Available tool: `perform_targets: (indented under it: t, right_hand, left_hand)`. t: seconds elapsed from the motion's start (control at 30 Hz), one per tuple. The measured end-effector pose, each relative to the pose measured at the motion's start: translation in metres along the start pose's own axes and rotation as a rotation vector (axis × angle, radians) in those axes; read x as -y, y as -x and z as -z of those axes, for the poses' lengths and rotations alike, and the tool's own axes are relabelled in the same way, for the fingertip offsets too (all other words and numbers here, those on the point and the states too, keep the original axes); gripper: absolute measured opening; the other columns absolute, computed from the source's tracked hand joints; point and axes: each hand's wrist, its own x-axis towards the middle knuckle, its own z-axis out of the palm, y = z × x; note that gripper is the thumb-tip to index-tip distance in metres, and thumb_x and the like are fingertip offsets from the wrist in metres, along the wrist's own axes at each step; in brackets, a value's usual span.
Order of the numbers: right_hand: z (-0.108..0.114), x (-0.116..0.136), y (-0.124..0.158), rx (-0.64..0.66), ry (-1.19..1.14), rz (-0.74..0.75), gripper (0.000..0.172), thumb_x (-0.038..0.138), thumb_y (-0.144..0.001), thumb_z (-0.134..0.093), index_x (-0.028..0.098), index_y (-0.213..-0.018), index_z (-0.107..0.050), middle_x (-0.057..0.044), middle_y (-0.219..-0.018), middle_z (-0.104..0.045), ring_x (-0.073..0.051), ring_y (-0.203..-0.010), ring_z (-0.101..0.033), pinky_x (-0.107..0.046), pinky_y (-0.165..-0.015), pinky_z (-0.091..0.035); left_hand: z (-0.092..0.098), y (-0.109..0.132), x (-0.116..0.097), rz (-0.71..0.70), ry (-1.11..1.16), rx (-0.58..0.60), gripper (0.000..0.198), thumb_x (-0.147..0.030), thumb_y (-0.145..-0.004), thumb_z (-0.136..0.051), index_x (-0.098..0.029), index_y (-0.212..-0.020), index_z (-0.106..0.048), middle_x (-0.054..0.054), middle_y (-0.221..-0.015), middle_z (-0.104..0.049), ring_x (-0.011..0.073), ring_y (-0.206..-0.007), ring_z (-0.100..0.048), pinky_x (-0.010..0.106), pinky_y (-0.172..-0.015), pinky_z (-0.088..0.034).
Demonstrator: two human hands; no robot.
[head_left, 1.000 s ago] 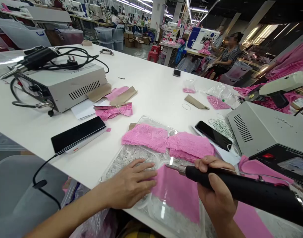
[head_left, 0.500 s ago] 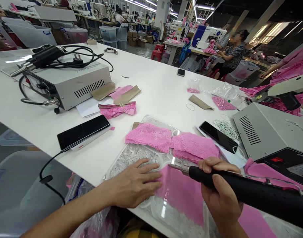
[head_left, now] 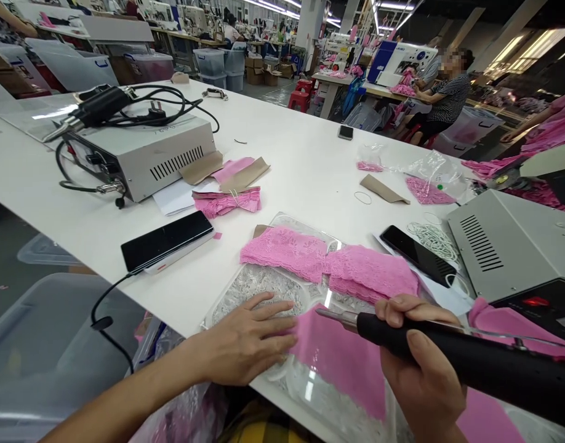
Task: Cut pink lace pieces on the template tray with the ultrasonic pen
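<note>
My left hand (head_left: 252,338) lies flat with fingers spread, its fingertips on the left edge of a pink fabric piece (head_left: 344,360). That piece rests on a clear plastic template (head_left: 231,298) with whitish lacy material showing through. My right hand (head_left: 416,357) is wrapped round a black handheld tool (head_left: 490,363) with a narrow metal tip, like an ultrasonic cutter. Its tip points at the top left corner of the pink piece; whether it touches I cannot tell. Just beyond lie two stacks of pink lace, a left stack (head_left: 285,251) and a right stack (head_left: 375,271).
A grey box unit (head_left: 157,160) with a second corded tool on top stands at the left. Another grey unit (head_left: 513,246) is at the right. Phones (head_left: 418,253), a power bank (head_left: 178,252), and pink fabric bundles (head_left: 229,201) lie around. A person (head_left: 448,98) sits at a sewing machine beyond.
The whole scene has shifted slightly to the right in view as the camera turned. Both hands and the tool keep almost the same place on the pink piece.
</note>
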Motion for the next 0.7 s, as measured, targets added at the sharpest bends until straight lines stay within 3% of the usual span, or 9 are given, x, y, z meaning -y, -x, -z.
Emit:
perform_targets:
  t: [0.7]
  right_hand:
    - [-0.008,0.003,0.009,0.053,-0.016,-0.013,0.008,0.023,-0.077,-0.067,0.022,-0.084,-0.062,0.001,-0.08,-0.058,-0.012,-0.067,-0.049,-0.035,-0.073,-0.049]
  left_hand:
    - [0.002,0.015,-0.001,0.022,0.027,-0.045,0.028,-0.023,-0.098,-0.047,-0.019,-0.122,-0.062,0.005,-0.125,-0.068,0.0252,-0.13,-0.052,0.041,-0.113,-0.032]
